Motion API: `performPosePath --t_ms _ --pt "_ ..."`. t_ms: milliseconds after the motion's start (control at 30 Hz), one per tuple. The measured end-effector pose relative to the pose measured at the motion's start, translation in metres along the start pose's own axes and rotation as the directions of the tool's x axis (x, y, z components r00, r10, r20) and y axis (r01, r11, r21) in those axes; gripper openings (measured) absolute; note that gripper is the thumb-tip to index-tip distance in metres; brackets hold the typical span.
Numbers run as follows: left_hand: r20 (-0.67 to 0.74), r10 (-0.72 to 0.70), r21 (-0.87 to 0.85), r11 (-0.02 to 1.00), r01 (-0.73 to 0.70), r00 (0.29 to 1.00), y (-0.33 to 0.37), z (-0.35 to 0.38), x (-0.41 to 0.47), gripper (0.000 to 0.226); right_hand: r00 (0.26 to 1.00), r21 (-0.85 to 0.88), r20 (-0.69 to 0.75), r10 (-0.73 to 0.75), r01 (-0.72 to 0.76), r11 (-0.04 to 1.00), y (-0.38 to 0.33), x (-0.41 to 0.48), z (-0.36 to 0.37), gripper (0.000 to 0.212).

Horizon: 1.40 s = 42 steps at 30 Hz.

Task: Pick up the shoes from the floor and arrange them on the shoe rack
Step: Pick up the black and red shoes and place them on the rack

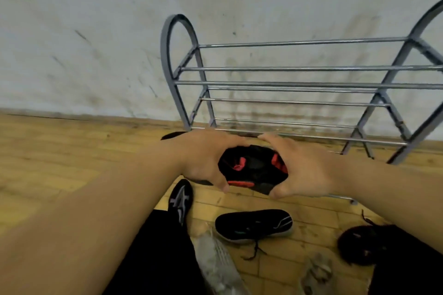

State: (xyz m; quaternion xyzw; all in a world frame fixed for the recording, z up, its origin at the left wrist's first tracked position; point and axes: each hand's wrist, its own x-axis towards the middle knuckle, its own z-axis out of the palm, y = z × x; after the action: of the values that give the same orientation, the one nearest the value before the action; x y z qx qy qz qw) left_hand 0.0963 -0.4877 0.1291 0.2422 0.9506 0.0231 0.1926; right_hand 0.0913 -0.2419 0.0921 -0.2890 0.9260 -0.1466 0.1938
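Nearest, at the lower edge, a pale grey shoe point(215, 266) lies blurred on the wooden floor point(60, 163) beside the person's black trouser leg point(158, 254). Just beyond lie a black lace-up shoe point(254, 225), a dark shoe point(359, 244) to its right and a black striped shoe point(181, 201) to its left, all on the floor. Above these, the left hand point(203, 160) and right hand point(306, 170) hold the black-and-red shoe point(254, 167) between them, each grip clamped on one side of it, thumbs below and fingers over the top; whether it is one shoe or a pair cannot be told. It is off the floor, in front of the lowest bars of the grey metal shoe rack point(299, 84), which stands against the scuffed white wall point(96, 31).
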Motion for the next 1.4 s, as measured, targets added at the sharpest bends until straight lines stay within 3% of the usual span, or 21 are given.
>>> performPosePath --t_ms 167,267,367,500,633,767,833,1000,1133,1233,1400 --pt "-0.146 -0.099 0.052 0.993 0.108 0.984 -0.016 -0.012 -0.016 0.109 0.998 0.080 -0.065 -0.004 0.009 0.997 -0.022 0.020 -0.008 0.118" --pt "-0.205 -0.317 -0.201 0.939 0.278 0.926 -0.034 -0.028 -0.050 0.110 0.982 0.160 -0.184 -0.051 0.081 0.984 -0.047 0.028 -0.011 0.100" --pt "-0.285 -0.494 -0.419 0.835 0.357 0.822 -0.052 -0.038 -0.106 0.095 0.968 0.151 -0.239 -0.081 0.120 0.981 -0.064 0.032 -0.003 0.100" --pt "-0.432 -0.683 -0.565 0.714 0.413 0.589 -0.076 -0.001 -0.184 0.079 0.974 0.154 -0.199 -0.109 0.141 0.978 -0.080 0.048 0.004 0.103" --pt "-0.325 -0.855 -0.706 0.503 0.499 0.403 -0.102 0.082 -0.240 0.080 0.971 0.124 -0.159 -0.177 0.198 0.972 -0.121 0.088 0.010 0.105" --pt "-0.103 -0.974 -0.847 0.192 0.495 0.202 -0.105 0.177 -0.268 0.081 0.945 -0.032 -0.016 -0.327 0.326 0.945 -0.198 0.140 0.024 0.103" --pt "0.023 -0.988 -0.886 0.050 0.460 0.152 -0.103 0.220 -0.272 0.081 0.911 -0.140 0.055 -0.408 0.412 0.901 -0.241 0.165 0.038 0.099" --pt "0.155 -0.981 -0.872 -0.080 0.483 0.116 -0.115 0.287 -0.260 0.085 0.842 -0.319 0.156 -0.517 0.538 0.780 -0.305 0.207 0.074 0.096" --pt "0.152 -0.974 -0.847 -0.039 0.531 0.170 -0.156 0.310 -0.230 0.096 0.889 -0.259 0.123 -0.442 0.458 0.850 -0.289 0.252 0.103 0.098" --pt "0.125 -0.961 -0.783 0.057 0.619 0.246 -0.200 0.320 -0.195 0.098 0.950 -0.123 0.053 -0.307 0.311 0.942 -0.263 0.286 0.122 0.102" --pt "0.084 -0.908 -0.546 0.303 0.781 0.411 -0.281 0.337 -0.123 0.106 0.994 -0.010 -0.042 -0.100 0.099 0.995 -0.211 0.319 0.162 0.098"
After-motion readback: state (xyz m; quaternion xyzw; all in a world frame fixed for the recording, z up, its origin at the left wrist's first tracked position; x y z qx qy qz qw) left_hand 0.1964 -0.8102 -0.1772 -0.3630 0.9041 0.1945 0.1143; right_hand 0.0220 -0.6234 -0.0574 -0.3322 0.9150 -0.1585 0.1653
